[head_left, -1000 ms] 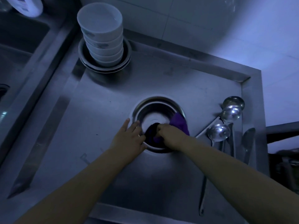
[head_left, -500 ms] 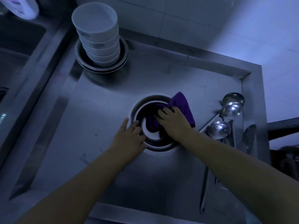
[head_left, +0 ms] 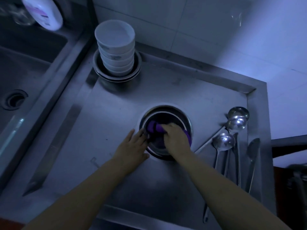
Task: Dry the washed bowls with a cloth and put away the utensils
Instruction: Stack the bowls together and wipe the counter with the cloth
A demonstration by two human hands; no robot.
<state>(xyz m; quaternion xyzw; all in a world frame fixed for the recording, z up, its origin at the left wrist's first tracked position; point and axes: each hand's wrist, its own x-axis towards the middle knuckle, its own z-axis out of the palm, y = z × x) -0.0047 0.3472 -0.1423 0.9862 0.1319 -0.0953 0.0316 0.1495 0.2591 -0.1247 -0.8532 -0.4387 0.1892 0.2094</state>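
Risk: round steel bowl (head_left: 186, 117) skidding or rocking on wet steel counter (head_left: 116, 122) under wiping pressure, if steadying hand slips off rim; dim light also likely to hide missed wet patches. Right hand (head_left: 177, 138): grip clenched on bunched purple cloth (head_left: 155, 127), knuckles up, pressed inside bowl, forearm angled down from lower right. Left hand (head_left: 132, 145): released, fingers straight and spread, resting flat on counter, fingertips at bowl's near-left rim. Well beyond grip, far left: stacked white ceramic bowls (head_left: 115, 47) nested in steel bowls. Right of grip: steel ladles (head_left: 223, 141) and flat utensils, not yet put away.
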